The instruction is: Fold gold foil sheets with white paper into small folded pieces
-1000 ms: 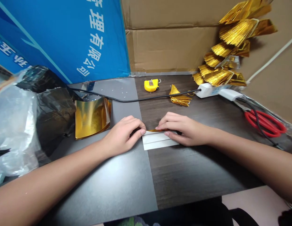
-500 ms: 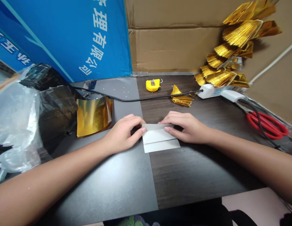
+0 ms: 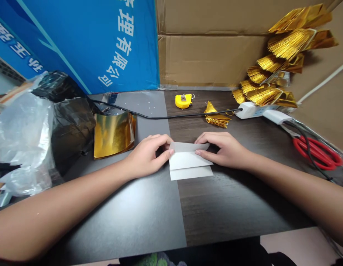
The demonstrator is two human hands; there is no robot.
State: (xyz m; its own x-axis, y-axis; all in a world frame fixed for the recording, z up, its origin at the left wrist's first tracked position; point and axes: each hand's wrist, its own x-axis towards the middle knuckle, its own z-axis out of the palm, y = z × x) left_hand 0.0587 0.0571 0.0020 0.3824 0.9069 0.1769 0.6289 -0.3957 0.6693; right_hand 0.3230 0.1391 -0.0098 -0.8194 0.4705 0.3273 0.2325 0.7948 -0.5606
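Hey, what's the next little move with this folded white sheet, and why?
Probably press the fold down into a firm crease, sliding the left hand and right hand along the folded white sheet. Its top flap looks slightly raised, and both hands sit at its ends, well placed to flatten it against the tabletop.

A makeshift paper-and-foil craft bench

A dark wood-grain tabletop [image 3: 232,207] with a grey board [image 3: 124,221] laid across it serves as the work surface, backed by a brown corrugated cardboard sheet [image 3: 210,59] and a blue printed banner with white Chinese lettering [image 3: 91,44]. Craft gear sits around a folded white paper sheet [image 3: 188,159]: a stack of gold foil sheets [image 3: 113,135], fanned gold foil bundles [image 3: 282,62], a yellow tape measure [image 3: 184,101], red-handled scissors [image 3: 316,153] and a white power strip [image 3: 250,110].
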